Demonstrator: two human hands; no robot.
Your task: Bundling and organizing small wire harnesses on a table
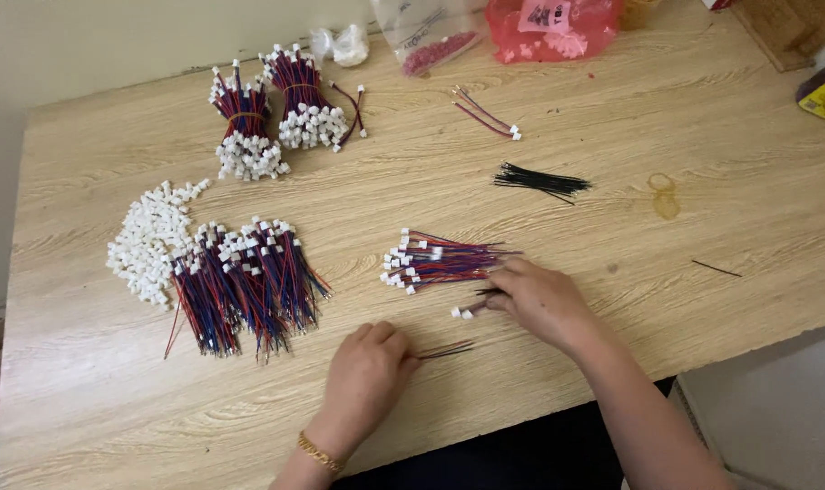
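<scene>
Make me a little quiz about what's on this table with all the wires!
1. True or false: the left hand pinches a red and blue wire pair.
2. Which lies nearest the right hand? A) black wires B) loose wire bunch C) pile of white connectors
3. How many tied wire bundles stand at the table's far edge?

Key: 1 true; 2 B; 3 two.

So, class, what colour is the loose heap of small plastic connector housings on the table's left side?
White; the loose heap of small plastic connector housings shows best in the head view.
</scene>
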